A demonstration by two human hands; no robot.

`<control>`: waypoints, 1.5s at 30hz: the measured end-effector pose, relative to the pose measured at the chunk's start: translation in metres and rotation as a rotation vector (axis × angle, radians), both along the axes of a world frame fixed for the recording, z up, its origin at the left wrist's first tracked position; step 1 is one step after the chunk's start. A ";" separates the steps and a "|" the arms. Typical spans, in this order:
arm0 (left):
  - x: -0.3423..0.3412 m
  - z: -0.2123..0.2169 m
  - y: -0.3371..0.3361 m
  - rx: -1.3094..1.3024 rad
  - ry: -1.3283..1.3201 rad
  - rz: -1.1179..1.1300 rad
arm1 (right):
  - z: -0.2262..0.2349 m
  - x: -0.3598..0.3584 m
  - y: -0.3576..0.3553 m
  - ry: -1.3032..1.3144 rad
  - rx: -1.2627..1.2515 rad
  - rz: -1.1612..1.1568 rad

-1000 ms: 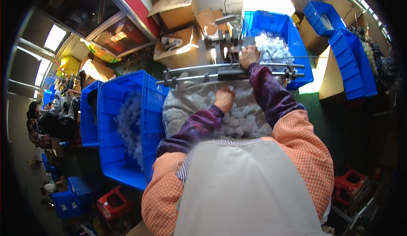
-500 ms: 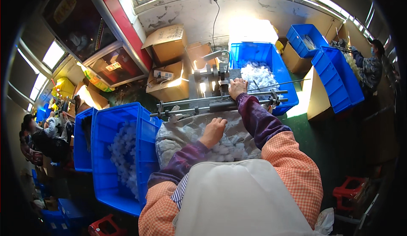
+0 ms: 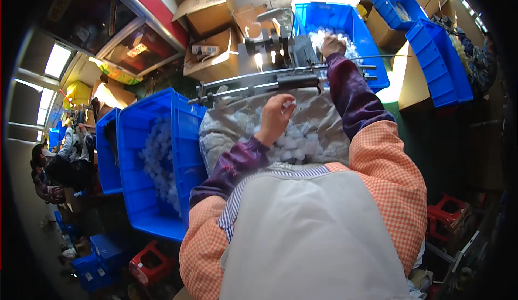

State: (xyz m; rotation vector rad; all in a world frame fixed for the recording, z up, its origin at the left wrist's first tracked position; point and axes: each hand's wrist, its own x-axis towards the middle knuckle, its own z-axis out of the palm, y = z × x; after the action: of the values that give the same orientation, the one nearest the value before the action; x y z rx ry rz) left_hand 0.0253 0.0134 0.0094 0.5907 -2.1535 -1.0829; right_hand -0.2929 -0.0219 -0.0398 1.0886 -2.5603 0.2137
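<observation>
My left hand is above a grey cloth sack, its thumb and fingers pinched on a small white plastic piece. Loose white plastic pieces lie on the sack below it. Beyond the machine's rails, my right hand reaches into the far blue bin, over a heap of white plastic pieces. Its fingertips point down among them and are too hidden to show their grip. The metal bench machine, with rails and a dark cylinder, stands between me and the wall.
A large blue bin of white pieces stands at my left. Cardboard boxes sit behind the machine. A thin rod sticks out to the right. More blue bins, red stools and people are farther off.
My right hand has gone from the machine to the heap in the far bin. My left hand has risen from the sack with a white plastic piece pinched. The view has tilted down.
</observation>
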 end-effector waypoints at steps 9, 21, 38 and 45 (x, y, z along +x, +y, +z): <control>-0.011 -0.001 -0.007 0.365 0.256 0.025 | 0.062 0.109 0.085 -1.526 -0.003 1.130; 0.005 -0.057 -0.013 -0.471 -0.846 -0.102 | 0.009 0.074 0.022 -0.521 -0.380 0.556; 0.013 -0.035 -0.014 -0.451 -0.786 -0.149 | -0.008 0.068 -0.027 -0.142 -0.065 0.402; 0.021 -0.041 -0.018 -0.310 -0.371 -0.152 | -0.014 0.071 -0.027 -0.149 -0.029 0.408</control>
State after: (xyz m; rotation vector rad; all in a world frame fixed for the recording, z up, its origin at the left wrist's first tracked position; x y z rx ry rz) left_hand 0.0461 -0.0048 -0.0317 0.5192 -2.6597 -0.7312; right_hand -0.2218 -0.0487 -0.0542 1.6312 -2.4208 0.4456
